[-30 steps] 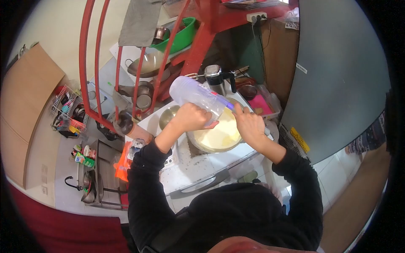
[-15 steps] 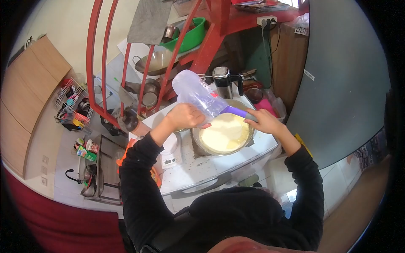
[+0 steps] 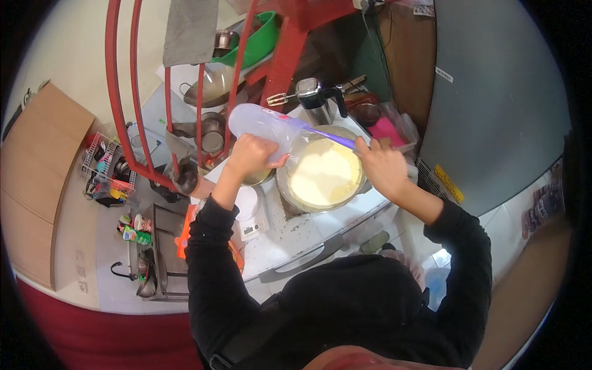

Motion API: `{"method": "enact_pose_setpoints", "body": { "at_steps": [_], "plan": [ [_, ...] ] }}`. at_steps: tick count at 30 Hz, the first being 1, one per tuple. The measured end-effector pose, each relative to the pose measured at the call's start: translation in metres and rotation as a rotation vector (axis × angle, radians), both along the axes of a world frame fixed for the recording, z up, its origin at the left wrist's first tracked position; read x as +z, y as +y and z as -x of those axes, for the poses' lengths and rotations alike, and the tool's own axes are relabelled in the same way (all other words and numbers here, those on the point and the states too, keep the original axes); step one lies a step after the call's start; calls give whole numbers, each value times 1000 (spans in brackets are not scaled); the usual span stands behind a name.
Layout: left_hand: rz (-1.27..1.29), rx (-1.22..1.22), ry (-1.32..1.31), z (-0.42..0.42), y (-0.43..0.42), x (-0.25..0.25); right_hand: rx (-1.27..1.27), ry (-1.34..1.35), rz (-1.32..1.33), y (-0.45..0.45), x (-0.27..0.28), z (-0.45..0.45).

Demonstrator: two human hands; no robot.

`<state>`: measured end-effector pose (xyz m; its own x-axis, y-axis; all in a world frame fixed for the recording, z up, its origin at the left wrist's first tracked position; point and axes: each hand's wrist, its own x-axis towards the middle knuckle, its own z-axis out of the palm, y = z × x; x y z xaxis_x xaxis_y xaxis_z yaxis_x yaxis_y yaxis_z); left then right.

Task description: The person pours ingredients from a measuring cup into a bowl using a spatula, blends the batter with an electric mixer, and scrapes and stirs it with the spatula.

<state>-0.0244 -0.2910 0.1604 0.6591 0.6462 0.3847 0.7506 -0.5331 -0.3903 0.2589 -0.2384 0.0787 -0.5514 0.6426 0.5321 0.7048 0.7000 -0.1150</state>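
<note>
My left hand [image 3: 254, 154] is closed around a translucent plastic jug [image 3: 262, 126], which is tipped on its side with its mouth toward a large bowl [image 3: 281, 188]. In my right hand [image 3: 387, 168] is the handle of a purple spatula [image 3: 336, 137]; its far end reaches into the jug's mouth, and the blade is hard to make out. Pale yellow batter [image 3: 324, 176] fills much of the bowl, which stands below and between my hands on a white table [image 3: 290, 246].
A white kitchen scale [image 3: 253, 227] sits left of the bowl. Behind the bowl stands a hand mixer [image 3: 316, 102] with its beaters pointing left. Red railing bars [image 3: 200, 117] rise at the back left, and a large grey panel [image 3: 487, 123] borders the right.
The jug has tilted flatter and shifted left with my left hand. My right hand has turned, and the spatula lies at a shallower angle. The camera's view has shifted too.
</note>
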Motion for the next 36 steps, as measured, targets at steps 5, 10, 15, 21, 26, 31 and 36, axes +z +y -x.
{"method": "enact_pose_setpoints", "body": {
  "at_steps": [5,10,15,21,26,31,36],
  "plan": [
    [-172,-137,102,-7,-3,-3,185,89,392,18,-22,-1],
    [-198,-198,89,-5,-5,-9,455,267,713,34,-70,0],
    [-181,-174,49,1,-6,-9,600,295,925,33,-72,-9],
    [-205,5,-185,30,-8,-25,305,94,591,15,-37,-49],
    [-243,89,-361,47,-7,-47,162,228,443,-13,-43,-43],
    [-283,44,-375,37,-6,-58,112,312,306,-36,-58,-4],
    [-347,-8,-314,44,-3,-55,179,270,335,-55,-88,14]
  ]
}}
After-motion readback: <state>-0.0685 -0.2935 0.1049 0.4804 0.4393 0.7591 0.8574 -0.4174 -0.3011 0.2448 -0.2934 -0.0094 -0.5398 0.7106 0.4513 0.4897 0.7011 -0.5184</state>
